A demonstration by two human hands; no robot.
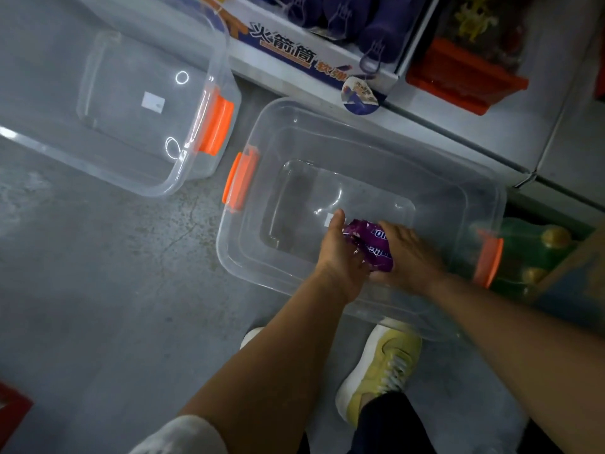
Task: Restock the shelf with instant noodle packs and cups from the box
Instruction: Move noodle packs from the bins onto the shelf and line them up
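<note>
head view — purple noodle pack (373, 249) gripped between left hand (340, 257) and right hand (409, 253).

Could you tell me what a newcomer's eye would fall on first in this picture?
Probably the purple noodle pack, gripped between the left hand and right hand above the clear box at centre. Next, the box's orange latches and a second clear box at upper left on the floor.

Box (360, 178) interior: open from above, bare floor beyond the hands.
Left of box: second bin (131, 103) blocks.
Behind box: shelf (458, 126) edge.
</note>
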